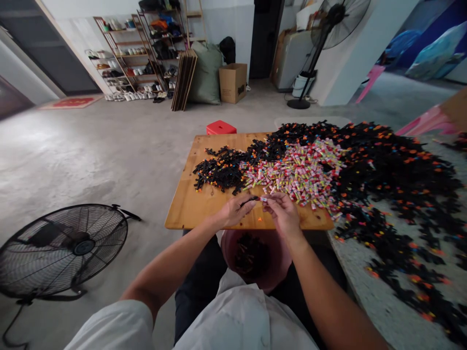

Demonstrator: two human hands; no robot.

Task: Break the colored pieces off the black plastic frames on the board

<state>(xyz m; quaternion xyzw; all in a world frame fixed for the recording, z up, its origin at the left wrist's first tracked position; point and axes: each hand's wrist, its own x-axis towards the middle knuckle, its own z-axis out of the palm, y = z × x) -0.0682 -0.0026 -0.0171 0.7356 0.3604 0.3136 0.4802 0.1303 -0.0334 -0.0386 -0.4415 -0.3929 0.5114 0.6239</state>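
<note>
Above the front edge of the wooden table (186,209), my left hand (235,210) is closed on a small black plastic piece (251,199). My right hand (282,209) pinches a small pink-and-white printed tube (263,199), which meets the end of the black piece. Whether the two are joined I cannot tell. Just beyond my hands lies a heap of similar pink, white and yellow tubes (302,170). Black plastic pieces with orange tips (222,167) are piled to the left of it. A tiny orange bit (260,219) rests near the table edge.
A pink tub (228,248) holding dark pieces stands between my knees. More black pieces (394,170) spread over a grey surface (359,255) at the right. A floor fan (82,245) is at the left, a red stool (221,127) behind the table.
</note>
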